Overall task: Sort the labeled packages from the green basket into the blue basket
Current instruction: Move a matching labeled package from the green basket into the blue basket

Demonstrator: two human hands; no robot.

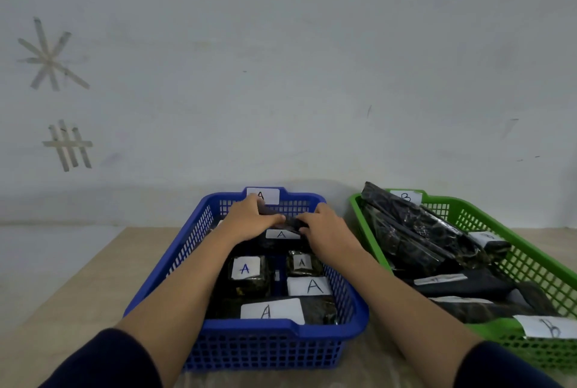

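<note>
The blue basket [193, 241] stands in the middle of the table, tagged "A" on its far rim, and holds several black packages with white "A" labels. My left hand [249, 220] and my right hand [324, 228] are both over its far end and grip one black package [288, 222] between them, its "A" label showing just below. The green basket [530, 250] stands to the right, tagged "B", with several black packages [415, 231] piled in it, some labelled "B".
A light wooden table [93, 287] carries both baskets, which sit side by side close to a pale wall. Strips of tape mark the wall [53, 56] at the upper left. Bare tabletop lies left of the blue basket.
</note>
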